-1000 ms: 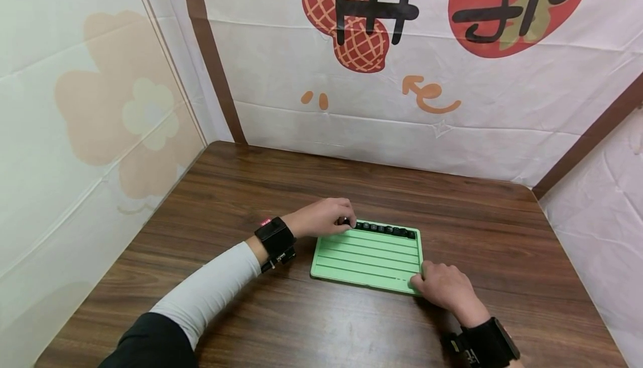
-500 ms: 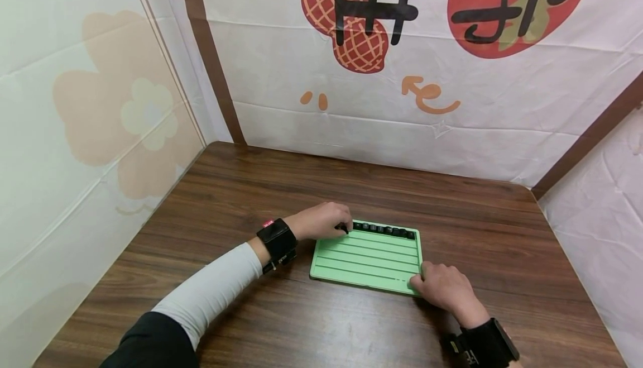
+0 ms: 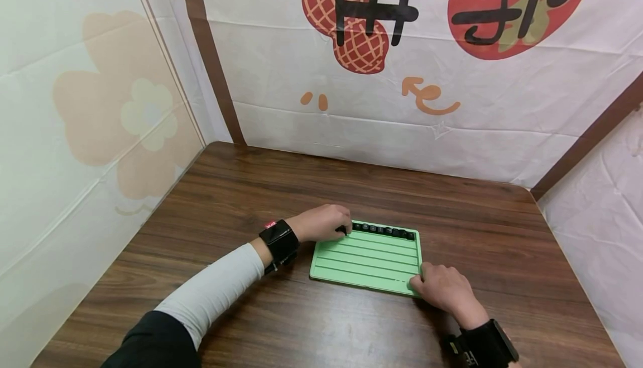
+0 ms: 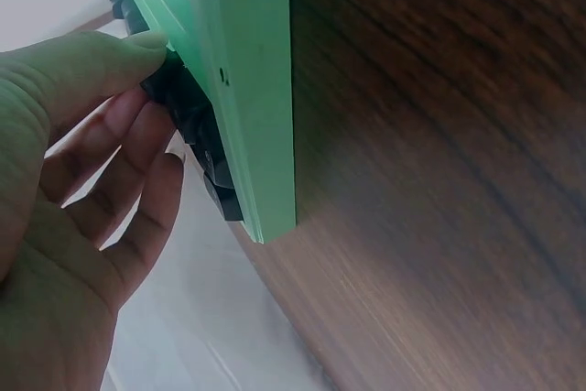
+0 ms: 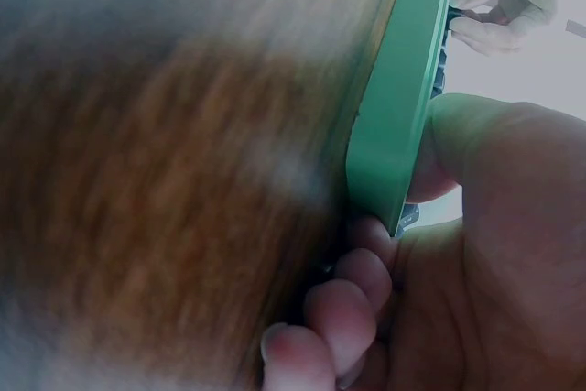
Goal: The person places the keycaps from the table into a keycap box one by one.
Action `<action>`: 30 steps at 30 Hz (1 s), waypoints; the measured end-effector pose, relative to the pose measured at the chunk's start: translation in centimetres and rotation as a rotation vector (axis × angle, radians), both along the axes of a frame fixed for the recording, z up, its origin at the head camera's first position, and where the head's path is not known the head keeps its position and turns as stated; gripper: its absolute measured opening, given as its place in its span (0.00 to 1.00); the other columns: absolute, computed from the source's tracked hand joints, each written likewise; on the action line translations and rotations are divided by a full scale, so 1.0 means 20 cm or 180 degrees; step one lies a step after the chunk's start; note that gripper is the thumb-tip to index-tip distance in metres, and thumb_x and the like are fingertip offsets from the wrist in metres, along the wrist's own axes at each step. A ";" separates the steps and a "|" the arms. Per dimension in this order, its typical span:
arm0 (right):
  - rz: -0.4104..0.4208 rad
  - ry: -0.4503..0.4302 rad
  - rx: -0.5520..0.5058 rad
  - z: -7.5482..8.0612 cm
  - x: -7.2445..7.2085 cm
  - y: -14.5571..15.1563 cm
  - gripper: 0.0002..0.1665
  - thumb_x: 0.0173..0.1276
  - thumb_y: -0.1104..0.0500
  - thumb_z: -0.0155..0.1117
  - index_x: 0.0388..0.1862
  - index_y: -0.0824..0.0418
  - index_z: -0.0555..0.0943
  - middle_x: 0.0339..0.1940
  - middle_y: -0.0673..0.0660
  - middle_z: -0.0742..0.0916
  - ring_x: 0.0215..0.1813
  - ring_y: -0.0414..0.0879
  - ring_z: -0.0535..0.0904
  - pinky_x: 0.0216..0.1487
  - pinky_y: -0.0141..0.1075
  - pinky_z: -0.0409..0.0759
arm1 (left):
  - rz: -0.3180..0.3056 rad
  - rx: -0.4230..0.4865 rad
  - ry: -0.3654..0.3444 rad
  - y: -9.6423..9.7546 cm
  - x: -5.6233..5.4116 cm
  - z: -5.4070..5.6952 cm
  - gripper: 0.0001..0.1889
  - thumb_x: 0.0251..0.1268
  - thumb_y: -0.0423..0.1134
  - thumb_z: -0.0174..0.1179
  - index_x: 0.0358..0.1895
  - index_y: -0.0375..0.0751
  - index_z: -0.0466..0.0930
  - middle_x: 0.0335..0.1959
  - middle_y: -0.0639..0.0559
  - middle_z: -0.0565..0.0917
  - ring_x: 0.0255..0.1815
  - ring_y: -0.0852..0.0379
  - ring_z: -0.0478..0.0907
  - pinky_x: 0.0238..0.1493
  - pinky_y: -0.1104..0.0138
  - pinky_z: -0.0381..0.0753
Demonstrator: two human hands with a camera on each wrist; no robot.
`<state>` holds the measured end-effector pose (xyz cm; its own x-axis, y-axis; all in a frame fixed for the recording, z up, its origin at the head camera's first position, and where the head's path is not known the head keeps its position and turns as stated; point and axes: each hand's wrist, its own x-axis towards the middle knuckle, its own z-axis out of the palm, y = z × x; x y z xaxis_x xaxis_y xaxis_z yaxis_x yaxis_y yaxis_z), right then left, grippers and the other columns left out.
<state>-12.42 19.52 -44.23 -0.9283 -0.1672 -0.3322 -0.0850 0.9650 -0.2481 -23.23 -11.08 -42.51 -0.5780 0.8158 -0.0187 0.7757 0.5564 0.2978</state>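
Note:
A light green ridged tray (image 3: 364, 259) lies flat on the table. Along its far edge runs a row of small black keycaps (image 3: 384, 229). My left hand (image 3: 324, 223) is over the tray's far left corner and pinches a black keycap between thumb and fingers; in the left wrist view that keycap (image 4: 163, 80) is partly covered by the thumb, with several others (image 4: 206, 144) beside it. My right hand (image 3: 444, 287) grips the near right corner, its thumb on top and the curled fingers (image 5: 343, 318) at the tray's side (image 5: 394, 125).
The brown wooden table (image 3: 281, 318) extends around the tray. Behind it hangs a white printed cloth (image 3: 276, 66), with another cloth panel (image 3: 100, 105) along the left. Each wrist wears a black strapped device (image 3: 278, 242).
My left hand has shifted slightly left and toward me along the tray's far edge, the pinched keycap moving with it. My right hand keeps its hold on the corner.

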 end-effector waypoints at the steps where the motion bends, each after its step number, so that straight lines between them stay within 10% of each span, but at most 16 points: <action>1: 0.0000 -0.0002 -0.0002 0.00 0.00 0.00 0.12 0.66 0.53 0.53 0.26 0.58 0.70 0.21 0.53 0.68 0.25 0.49 0.66 0.30 0.41 0.58 | -0.0006 -0.0003 0.0013 0.00 0.00 0.00 0.07 0.68 0.32 0.66 0.45 0.42 0.90 0.44 0.52 0.83 0.46 0.59 0.81 0.48 0.71 0.81; 30: 0.0066 0.0020 -0.0028 0.02 0.00 -0.01 0.12 0.67 0.53 0.52 0.26 0.58 0.68 0.21 0.53 0.66 0.25 0.49 0.65 0.31 0.42 0.57 | -0.0070 -0.0204 0.0493 -0.02 -0.02 -0.04 0.13 0.68 0.39 0.66 0.54 0.50 0.87 0.45 0.56 0.82 0.43 0.61 0.76 0.50 0.61 0.78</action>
